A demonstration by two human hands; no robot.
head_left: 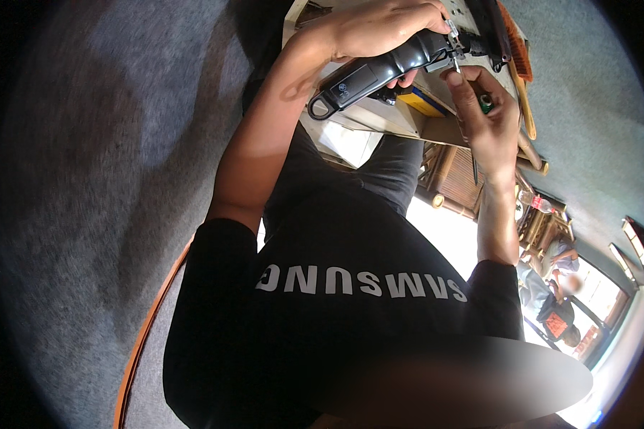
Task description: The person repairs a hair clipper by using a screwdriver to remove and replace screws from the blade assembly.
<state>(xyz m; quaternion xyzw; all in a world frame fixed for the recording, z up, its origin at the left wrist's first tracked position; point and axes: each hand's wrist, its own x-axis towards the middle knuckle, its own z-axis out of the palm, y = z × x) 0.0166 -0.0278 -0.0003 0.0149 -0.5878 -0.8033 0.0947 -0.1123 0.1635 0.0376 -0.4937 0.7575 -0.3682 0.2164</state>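
My left hand (376, 30) is wrapped round a black hand tool (379, 75), which looks like a hair clipper. It has a ridged grip, a hanging ring at its lower left end and a metal head (452, 48) at its upper right. Left fingertips press near that head, and others show beneath the body. At the head, my right hand (486, 114) pinches a thin silver piece between thumb and forefinger. Within the same palm sits a screwdriver (486, 104) with a green handle end. Its thin dark shaft points down below the hand; the fingers hide the rest.
Under the tool stands a pale table (390, 121) with a yellow-and-blue box (423, 101). An orange-bristled brush (516, 46) lies at its right edge, beside a black object (490, 28). Bamboo furniture (454, 179), a bottle (542, 204) and people (558, 286) are farther right.
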